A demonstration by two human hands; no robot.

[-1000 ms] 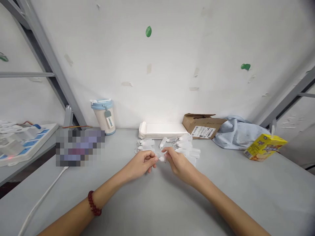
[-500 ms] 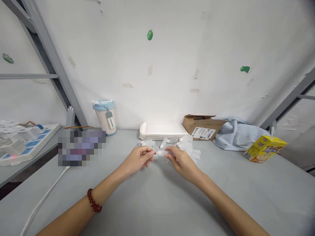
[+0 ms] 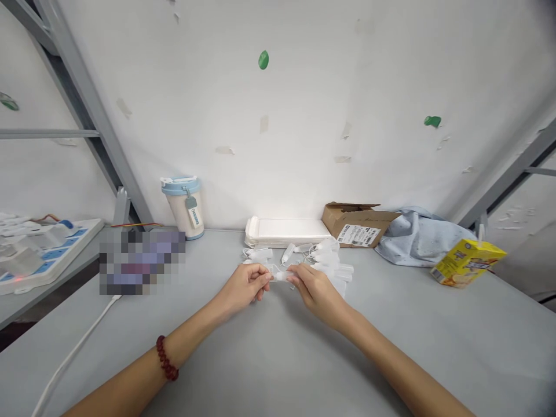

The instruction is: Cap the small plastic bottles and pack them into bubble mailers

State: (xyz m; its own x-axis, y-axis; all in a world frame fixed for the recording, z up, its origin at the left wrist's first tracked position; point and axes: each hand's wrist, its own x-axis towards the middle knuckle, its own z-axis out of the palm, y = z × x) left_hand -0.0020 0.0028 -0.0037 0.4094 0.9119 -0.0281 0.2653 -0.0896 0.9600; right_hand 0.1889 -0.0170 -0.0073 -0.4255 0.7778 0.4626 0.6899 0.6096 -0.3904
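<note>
Beaded bracelet (image 3: 165, 359); dark red

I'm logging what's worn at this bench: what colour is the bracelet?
The bracelet is dark red, seen best in the head view.

White piece (image 3: 280, 277) partly hidden; power strip (image 3: 56, 253) cropped.

It looks like a simple workshop or workroom: a plain grey worktop (image 3: 278, 359) between grey metal frames (image 3: 105, 139), a tape-marked white wall (image 3: 304, 87) behind it, a power strip (image 3: 54, 253) crowded with plugs (image 3: 19, 260), and a labelled cardboard box (image 3: 382, 220).
</note>
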